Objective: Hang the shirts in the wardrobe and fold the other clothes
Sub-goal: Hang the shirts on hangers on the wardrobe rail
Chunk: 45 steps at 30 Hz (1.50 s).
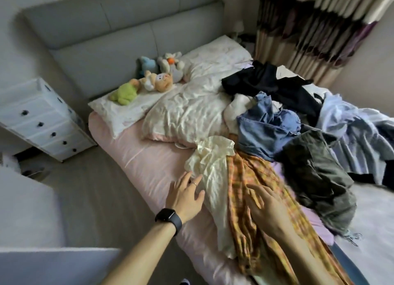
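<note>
Head cam had us looking down at the bed [145, 156]. Our left grip [186, 196] (the one with the black watch [168, 217]) was spread flat, fingertips touching the edge of the cream shirt [213, 163] lying near the bed's edge. Our right grip [268, 208] was a bit blurry, but its fingers were splayed out, pinching nothing, over the orange plaid garment [251, 178] just beside that shirt. Everything else was heaped further right on the bed: denim piece [262, 131], olive garment [315, 171], black garment [266, 80], pale blue striped shirt [351, 131]. Stuffed toys [157, 80] sat by the headboard [106, 39].
</note>
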Motion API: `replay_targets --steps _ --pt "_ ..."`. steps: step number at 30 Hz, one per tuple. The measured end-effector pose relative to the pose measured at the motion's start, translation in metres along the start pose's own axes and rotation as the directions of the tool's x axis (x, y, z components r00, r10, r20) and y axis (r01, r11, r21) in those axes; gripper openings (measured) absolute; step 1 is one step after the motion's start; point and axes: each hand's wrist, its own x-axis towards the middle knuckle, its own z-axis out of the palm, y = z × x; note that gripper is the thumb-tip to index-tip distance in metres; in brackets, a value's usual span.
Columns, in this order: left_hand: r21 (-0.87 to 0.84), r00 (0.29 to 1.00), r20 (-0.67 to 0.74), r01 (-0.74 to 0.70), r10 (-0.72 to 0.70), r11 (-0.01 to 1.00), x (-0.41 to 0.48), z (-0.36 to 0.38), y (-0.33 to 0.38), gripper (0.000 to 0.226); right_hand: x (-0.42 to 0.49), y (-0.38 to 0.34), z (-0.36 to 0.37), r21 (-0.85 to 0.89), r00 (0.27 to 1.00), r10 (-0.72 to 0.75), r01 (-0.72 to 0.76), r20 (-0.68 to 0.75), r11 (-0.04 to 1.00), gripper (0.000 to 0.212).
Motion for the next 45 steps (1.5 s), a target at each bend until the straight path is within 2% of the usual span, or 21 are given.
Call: replay_targets --steps 7,14,21,23,26,29,31,34,37,38,39,41,43,45 --pt "0.049 0.994 0.09 0.065 -0.069 0.997 0.08 0.031 0.019 0.056 0.089 0.049 -0.006 -0.047 0.99 0.089 -0.084 0.113 0.995 0.041" --pt "0.081 0.963 0.242 0.098 -0.115 0.992 0.166 0.093 -0.001 0.058 0.173 0.101 0.063 -0.177 0.918 0.301 -0.261 0.259 0.949 0.063" --pt "0.168 0.93 0.368 -0.075 0.008 0.983 0.238 0.161 -0.015 0.064 0.245 0.128 0.14 -0.144 0.822 0.483 -0.461 0.302 0.875 0.088" --pt "0.185 0.927 0.375 -0.09 0.014 0.979 0.253 0.182 -0.023 0.065 0.257 0.135 0.158 -0.134 0.829 0.486 -0.467 0.276 0.874 0.078" --pt "0.205 0.909 0.416 -0.081 -0.012 0.975 0.263 0.205 -0.036 0.065 0.267 0.141 0.171 -0.122 0.87 0.444 -0.427 0.215 0.896 0.042" --pt "0.185 0.894 0.448 -0.07 -0.021 0.98 0.262 0.212 -0.044 0.063 0.261 0.139 0.165 0.094 0.894 0.428 -0.441 0.132 0.892 0.018" --pt "0.202 0.873 0.486 -0.078 -0.031 0.976 0.26 0.205 -0.047 0.063 0.249 0.133 0.145 0.257 0.903 0.427 -0.425 0.049 0.868 0.012" --pt "0.195 0.829 0.552 -0.021 -0.092 0.981 0.264 0.187 -0.045 0.064 0.235 0.118 0.105 0.431 0.915 0.402 -0.358 -0.013 0.828 0.019" --pt "0.044 0.875 0.477 0.074 -0.086 0.996 0.26 0.144 -0.009 0.069 0.215 0.098 0.045 0.577 0.908 0.42 -0.345 0.005 0.74 0.014" --pt "-0.058 0.913 0.407 0.073 -0.043 0.996 0.256 0.126 0.009 0.073 0.207 0.092 0.024 0.608 0.916 0.401 -0.32 0.003 0.727 0.025" --pt "-0.167 0.947 0.322 0.049 0.008 0.985 0.252 0.108 0.029 0.078 0.199 0.086 0.004 0.612 0.928 0.372 -0.295 0.001 0.734 0.032" --pt "-0.311 0.982 0.154 -0.06 0.112 0.949 0.242 0.07 0.071 0.091 0.182 0.073 -0.033 0.621 0.961 0.275 -0.21 -0.01 0.755 0.029" --pt "-0.278 0.972 0.07 -0.198 0.226 0.94 0.224 0.033 0.115 0.095 0.158 0.056 -0.074 0.646 0.987 0.16 -0.115 -0.011 0.755 0.024" --pt "-0.064 0.93 0.098 -0.349 0.354 0.935 0.206 0.009 0.152 0.072 0.133 0.042 -0.114 0.655 0.997 0.074 -0.033 -0.034 0.755 0.019"
